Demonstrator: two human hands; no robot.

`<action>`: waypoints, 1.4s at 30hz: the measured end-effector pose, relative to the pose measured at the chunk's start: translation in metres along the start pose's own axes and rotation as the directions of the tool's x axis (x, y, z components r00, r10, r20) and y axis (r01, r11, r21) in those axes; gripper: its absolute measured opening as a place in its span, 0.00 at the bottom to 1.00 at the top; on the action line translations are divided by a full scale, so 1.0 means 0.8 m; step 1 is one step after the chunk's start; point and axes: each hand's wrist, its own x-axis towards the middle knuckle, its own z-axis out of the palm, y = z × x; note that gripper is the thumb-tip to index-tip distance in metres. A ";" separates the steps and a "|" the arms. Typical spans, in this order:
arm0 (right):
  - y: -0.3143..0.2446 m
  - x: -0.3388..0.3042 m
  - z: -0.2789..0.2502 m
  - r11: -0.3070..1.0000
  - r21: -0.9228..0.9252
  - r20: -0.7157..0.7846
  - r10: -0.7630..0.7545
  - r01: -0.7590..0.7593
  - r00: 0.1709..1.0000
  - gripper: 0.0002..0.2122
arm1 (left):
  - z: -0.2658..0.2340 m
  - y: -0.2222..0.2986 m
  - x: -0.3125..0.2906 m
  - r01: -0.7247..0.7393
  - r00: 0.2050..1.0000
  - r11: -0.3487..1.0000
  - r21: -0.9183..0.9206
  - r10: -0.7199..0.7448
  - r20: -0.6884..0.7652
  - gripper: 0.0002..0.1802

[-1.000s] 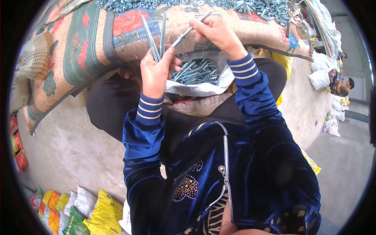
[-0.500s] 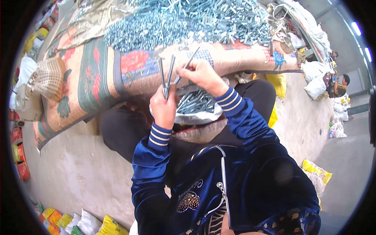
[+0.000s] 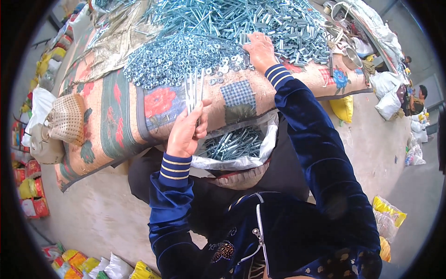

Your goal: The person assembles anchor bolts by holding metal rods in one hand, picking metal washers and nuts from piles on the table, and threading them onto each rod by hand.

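Since the earlier frame, the right hand (image 3: 261,50) has left the rods beside the left hand and gone out over the table (image 3: 269,89) to the pile of short metal tubes (image 3: 290,30); the view has also shifted to take in more of the tabletop. The slender metal rods (image 3: 194,90) stand roughly upright in the left hand (image 3: 186,134), slightly fanned, their upper ends over the table's near edge in front of a red flower patch (image 3: 160,101). That hand's fingers are clamped on the rods, thumb against them. The right hand reaches palm down, fingers bent onto the tubes' near side — whether the fingertips grip one, I cannot tell.

Just beyond the rods, a heap of nuts and washers (image 3: 179,58) spreads toward the near edge, meeting the tubes on its right. Below that edge, between the person's legs, an open white bag (image 3: 218,163) holds a mass of metal bolts (image 3: 234,144). At the table's left near corner sits a tan perforated basket (image 3: 68,118), a pale jug (image 3: 45,146) just beside it. Toward the right edge lies a metal bowl (image 3: 353,58); under the near edge there, a yellow sack (image 3: 343,109) shows.
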 end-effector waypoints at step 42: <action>-0.114 -0.006 -0.099 -0.002 0.867 0.481 -0.255 -0.498 0.839 0.15 | -0.032 0.011 0.048 -0.120 0.989 0.988 -0.095 0.111 -0.094 0.19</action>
